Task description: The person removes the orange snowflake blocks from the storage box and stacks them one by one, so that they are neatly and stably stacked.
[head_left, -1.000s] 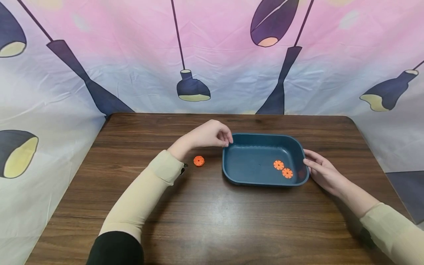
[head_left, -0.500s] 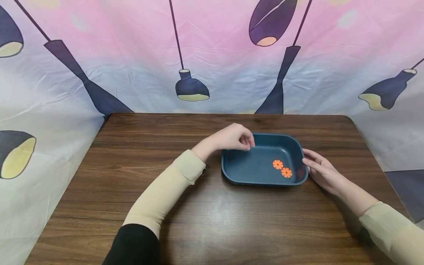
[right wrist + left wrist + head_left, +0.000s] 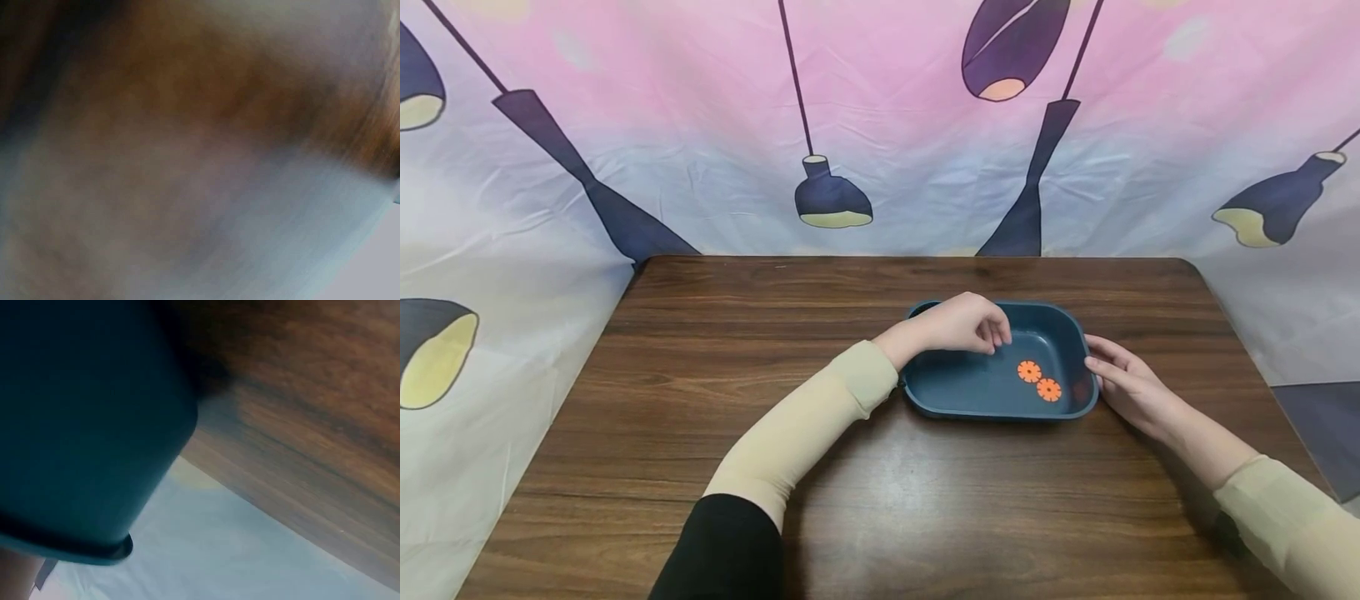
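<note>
Hovering with curled fingers, contents hidden, left hand (image 3: 958, 325) over tray (image 3: 925, 400); right hand (image 3: 1131, 385) flat, steadying its stiff, light rim near two orange discs (image 3: 1039, 381).

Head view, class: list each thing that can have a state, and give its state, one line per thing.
blue tray: upright on the table, holding two discs
two orange discs: flat on the tray floor, side by side
left hand: over the tray, fingers curled; anything held is hidden
right hand: fingers straight, resting against the tray's right rim
wooden table: bears the tray
</note>
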The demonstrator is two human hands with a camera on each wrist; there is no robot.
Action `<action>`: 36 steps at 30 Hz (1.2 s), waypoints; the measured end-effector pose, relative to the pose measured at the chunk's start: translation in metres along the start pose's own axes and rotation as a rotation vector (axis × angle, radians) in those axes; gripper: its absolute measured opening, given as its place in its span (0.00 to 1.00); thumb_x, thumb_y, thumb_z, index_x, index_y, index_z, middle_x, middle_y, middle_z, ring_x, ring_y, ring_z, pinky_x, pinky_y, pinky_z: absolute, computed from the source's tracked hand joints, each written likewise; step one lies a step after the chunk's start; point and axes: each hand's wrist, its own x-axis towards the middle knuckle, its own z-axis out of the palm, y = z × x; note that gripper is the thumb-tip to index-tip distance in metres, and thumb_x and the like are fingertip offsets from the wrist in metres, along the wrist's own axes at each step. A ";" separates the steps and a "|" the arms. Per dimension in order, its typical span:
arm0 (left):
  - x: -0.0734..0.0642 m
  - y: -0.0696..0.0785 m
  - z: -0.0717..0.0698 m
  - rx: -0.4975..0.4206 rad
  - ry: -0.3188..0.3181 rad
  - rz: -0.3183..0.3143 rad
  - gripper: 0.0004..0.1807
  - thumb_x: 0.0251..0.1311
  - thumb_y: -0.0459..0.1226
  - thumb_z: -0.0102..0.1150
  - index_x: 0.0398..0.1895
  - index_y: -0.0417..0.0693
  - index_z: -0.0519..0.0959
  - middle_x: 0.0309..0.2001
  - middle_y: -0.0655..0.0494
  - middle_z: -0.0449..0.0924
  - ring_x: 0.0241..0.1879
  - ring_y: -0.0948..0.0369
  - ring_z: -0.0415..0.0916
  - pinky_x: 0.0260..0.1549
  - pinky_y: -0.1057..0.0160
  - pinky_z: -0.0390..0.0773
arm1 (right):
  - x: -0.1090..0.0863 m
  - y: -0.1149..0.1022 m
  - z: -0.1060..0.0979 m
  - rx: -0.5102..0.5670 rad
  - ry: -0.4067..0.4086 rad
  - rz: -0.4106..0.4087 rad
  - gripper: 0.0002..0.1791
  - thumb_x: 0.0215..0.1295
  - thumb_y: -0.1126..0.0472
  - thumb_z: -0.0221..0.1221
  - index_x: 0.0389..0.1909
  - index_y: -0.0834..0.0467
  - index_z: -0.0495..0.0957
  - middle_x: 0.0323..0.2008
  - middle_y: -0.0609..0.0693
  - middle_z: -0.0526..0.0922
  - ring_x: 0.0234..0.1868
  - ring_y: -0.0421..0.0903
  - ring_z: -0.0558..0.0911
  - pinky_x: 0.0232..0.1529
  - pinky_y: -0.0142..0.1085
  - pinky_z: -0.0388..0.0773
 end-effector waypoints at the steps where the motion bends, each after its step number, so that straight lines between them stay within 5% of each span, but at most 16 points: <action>1: 0.002 0.000 0.001 0.001 -0.005 0.003 0.11 0.70 0.27 0.66 0.53 0.38 0.87 0.50 0.47 0.89 0.48 0.57 0.86 0.50 0.71 0.82 | 0.000 0.000 0.000 0.002 -0.001 -0.003 0.19 0.86 0.64 0.46 0.65 0.41 0.74 0.57 0.36 0.83 0.58 0.28 0.81 0.58 0.21 0.77; 17: 0.021 0.013 0.016 0.074 -0.089 0.000 0.14 0.70 0.30 0.68 0.56 0.43 0.86 0.56 0.51 0.88 0.55 0.60 0.86 0.55 0.73 0.81 | 0.001 0.001 0.000 0.022 -0.017 -0.015 0.19 0.85 0.65 0.46 0.66 0.42 0.73 0.57 0.37 0.83 0.58 0.29 0.82 0.59 0.22 0.78; 36: 0.033 0.011 0.031 0.164 -0.190 0.003 0.26 0.70 0.36 0.69 0.70 0.45 0.79 0.68 0.52 0.81 0.66 0.60 0.78 0.65 0.73 0.75 | 0.000 0.001 -0.002 0.021 -0.018 0.000 0.19 0.86 0.64 0.45 0.66 0.42 0.73 0.58 0.36 0.84 0.59 0.29 0.81 0.58 0.21 0.77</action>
